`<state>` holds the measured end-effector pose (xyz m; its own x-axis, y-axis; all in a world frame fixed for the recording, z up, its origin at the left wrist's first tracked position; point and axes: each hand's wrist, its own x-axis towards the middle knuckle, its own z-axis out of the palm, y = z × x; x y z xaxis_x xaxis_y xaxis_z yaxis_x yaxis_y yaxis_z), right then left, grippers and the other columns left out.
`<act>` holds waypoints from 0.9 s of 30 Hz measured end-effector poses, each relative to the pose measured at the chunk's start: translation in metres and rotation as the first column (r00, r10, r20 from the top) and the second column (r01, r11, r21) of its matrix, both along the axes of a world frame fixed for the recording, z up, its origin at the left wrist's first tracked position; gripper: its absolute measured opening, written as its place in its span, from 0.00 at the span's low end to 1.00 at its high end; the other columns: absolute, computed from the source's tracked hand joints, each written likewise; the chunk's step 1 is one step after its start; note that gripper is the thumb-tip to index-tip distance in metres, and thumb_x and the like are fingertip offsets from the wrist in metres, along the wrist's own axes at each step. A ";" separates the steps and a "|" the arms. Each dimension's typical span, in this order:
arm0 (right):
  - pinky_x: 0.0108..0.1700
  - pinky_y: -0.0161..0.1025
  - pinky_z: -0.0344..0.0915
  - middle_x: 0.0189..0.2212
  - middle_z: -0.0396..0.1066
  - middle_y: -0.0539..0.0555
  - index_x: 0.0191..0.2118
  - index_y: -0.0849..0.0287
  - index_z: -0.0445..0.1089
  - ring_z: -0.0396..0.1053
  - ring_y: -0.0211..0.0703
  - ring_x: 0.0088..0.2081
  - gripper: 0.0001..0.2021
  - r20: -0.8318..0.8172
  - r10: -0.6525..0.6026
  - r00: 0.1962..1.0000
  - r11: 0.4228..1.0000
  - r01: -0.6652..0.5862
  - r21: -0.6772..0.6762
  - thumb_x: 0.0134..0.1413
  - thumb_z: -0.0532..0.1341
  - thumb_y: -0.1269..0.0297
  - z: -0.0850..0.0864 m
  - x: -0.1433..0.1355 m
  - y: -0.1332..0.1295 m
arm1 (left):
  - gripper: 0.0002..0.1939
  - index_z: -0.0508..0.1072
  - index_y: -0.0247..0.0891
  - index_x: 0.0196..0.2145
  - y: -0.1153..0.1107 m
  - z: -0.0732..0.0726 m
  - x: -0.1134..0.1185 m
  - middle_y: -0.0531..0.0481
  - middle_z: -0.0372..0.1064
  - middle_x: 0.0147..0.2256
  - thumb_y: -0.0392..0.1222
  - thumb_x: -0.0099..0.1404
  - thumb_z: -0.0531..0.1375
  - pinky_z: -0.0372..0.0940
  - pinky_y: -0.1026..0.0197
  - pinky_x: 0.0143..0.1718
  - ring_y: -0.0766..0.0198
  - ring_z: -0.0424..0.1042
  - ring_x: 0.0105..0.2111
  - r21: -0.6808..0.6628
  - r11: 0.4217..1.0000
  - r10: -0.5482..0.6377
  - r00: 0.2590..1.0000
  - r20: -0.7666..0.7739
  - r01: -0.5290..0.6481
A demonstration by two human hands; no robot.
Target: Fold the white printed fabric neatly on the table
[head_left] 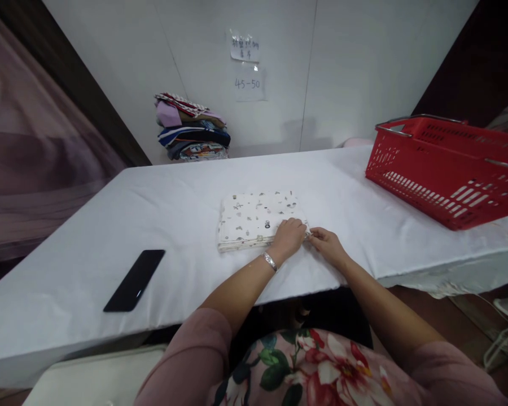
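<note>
A folded white cloth with small printed figures (254,217) lies flat in the middle of the white-covered table (186,197). My left hand (288,238) rests on the cloth's near right corner, its fingers bent and pressed together; whether it grips any layer is hidden. Just to its right, my right hand (327,245) pinches the edge of that same corner between thumb and fingertips. Several layers show along the cloth's front edge.
A black phone (135,281) lies on the table at the left. The red basket (444,169) stands at the right end. Behind the far edge rises a stack of folded fabrics (195,132), near a wall with paper signs (249,84).
</note>
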<state>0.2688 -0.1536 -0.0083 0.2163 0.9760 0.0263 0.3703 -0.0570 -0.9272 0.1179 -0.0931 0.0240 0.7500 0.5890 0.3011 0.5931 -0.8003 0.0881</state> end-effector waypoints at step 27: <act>0.32 0.37 0.58 0.29 0.72 0.52 0.37 0.55 0.69 0.67 0.44 0.31 0.13 0.523 -0.077 0.849 0.993 0.110 -0.034 0.50 0.53 0.57 0.008 -0.013 -0.002 | 0.07 0.68 0.37 0.39 -0.009 -0.002 -0.004 0.47 0.65 0.40 0.37 0.65 0.52 0.57 0.57 0.40 0.59 0.61 0.42 0.053 0.999 -0.005 1.000 -0.001 0.005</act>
<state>0.2561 -0.1557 -0.0007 0.2778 0.9551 0.1026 0.7870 -0.1651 -0.5945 0.1136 -0.1022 0.0219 0.7531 0.5684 0.3313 0.5891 -0.8068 0.0448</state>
